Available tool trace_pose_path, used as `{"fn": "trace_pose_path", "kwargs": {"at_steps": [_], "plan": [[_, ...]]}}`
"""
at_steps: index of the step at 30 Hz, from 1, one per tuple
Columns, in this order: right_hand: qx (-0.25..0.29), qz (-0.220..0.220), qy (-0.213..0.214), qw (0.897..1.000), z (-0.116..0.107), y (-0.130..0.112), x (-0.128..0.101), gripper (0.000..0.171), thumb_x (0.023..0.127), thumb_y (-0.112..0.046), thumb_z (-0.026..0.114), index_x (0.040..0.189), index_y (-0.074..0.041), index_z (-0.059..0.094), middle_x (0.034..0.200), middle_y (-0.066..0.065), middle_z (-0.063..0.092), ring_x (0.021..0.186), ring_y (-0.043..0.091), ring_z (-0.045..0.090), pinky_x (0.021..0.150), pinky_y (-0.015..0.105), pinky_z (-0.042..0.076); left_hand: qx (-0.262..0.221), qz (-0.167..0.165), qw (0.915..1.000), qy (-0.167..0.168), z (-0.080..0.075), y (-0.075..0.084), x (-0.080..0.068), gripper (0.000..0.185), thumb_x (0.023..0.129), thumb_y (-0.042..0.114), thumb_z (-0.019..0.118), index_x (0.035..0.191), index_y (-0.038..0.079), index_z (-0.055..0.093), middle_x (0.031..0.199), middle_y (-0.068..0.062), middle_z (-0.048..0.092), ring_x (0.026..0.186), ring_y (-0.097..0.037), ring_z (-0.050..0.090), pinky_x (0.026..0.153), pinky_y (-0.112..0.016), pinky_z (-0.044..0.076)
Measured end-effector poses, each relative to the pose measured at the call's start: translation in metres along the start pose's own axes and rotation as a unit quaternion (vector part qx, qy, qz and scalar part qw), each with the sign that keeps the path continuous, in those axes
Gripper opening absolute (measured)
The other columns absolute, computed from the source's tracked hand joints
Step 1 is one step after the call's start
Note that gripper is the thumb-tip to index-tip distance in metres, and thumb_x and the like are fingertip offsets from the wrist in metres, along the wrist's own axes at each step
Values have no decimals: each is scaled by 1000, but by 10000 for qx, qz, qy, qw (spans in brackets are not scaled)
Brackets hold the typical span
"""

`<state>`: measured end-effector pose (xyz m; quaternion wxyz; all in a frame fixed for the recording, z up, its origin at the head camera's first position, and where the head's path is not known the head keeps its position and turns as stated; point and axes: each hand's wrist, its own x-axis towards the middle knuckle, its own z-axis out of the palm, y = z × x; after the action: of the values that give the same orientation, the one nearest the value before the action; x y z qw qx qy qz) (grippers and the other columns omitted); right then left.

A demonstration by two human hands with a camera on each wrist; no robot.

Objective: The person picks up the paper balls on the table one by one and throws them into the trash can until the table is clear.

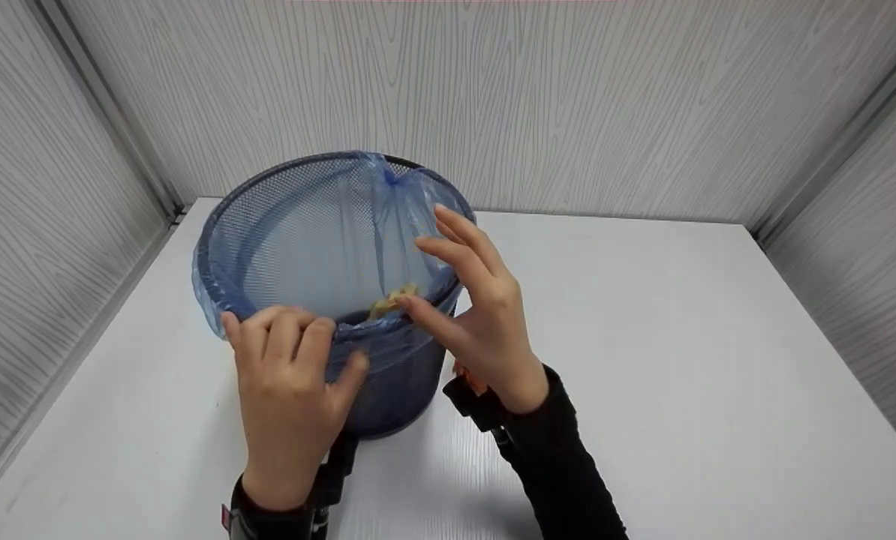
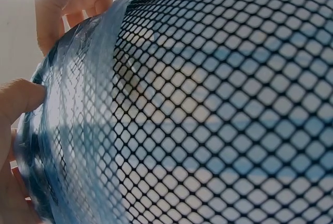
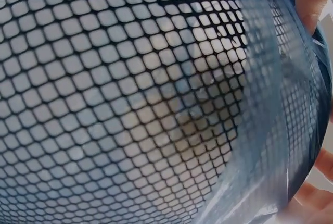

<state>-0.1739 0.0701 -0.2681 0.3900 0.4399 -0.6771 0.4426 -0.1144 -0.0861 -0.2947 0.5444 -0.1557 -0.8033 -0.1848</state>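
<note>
A dark mesh waste bin stands tilted toward me, with a translucent blue bin bag lining it and folded outward over the rim. My left hand grips the near left rim through the bag, fingers curled over the edge and thumb outside. At the near right rim, my right hand has its thumb on the folded bag and its other fingers spread above the opening. A yellowish crumpled piece shows inside by the right thumb; what it is I cannot tell. Through the mesh, a brownish blur appears in the right wrist view.
The bin stands on a white table, left of its middle. Pale wood-grain panels rise behind it and on both sides. The bag is gathered into a knot at the far rim.
</note>
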Motion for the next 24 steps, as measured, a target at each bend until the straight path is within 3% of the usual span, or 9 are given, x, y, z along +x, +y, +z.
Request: {"fn": "trace_pose_path", "kwargs": {"at_steps": [9,15,24], "plan": [[155,-338,507,9980,-8,-12,-5,34,63,-3,61,91,8,46,101,25,40,94,30,43,74,34,36,-25,2,10000,4,0,-1,-2,24,62,23,52,68,0,50,71,-11,45,77,-29,39,84,-50,8],[218,-520,962,9938,-10,-2,-23,37,63,-3,60,93,9,43,94,26,43,88,32,45,69,35,39,-47,-18,10000,54,0,0,-2,24,63,24,51,68,0,50,70,-11,45,77,-29,40,84,-51,8],[-50,-133,656,9977,-20,29,-49,48,63,-4,59,105,6,37,101,21,42,93,29,42,68,35,39,-78,-17,9999,124,0,2,1,24,63,23,50,67,0,50,69,-11,45,76,-29,40,84,-51,9]]}}
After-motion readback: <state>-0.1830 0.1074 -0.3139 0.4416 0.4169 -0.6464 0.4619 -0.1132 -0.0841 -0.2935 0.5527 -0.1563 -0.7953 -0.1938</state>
